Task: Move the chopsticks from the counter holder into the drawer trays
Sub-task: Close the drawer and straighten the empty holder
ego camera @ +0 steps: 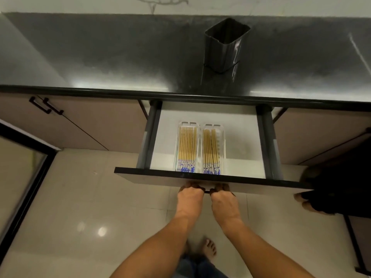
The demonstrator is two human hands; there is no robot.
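Drawer [210, 115], open below the counter [120, 57]: both hands curl around its front handle, left hand [189, 195] beside right hand [222, 197]; push evenly, judged, to shut it straight. Inside: two clear trays [198, 145] holding chopsticks [187, 147]. Behind it: one holder [224, 45], apparently empty.

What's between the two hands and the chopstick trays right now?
Only the drawer front: both hands, left and right, grip its handle from outside, and the trays lie just behind that panel, seen in the head view.
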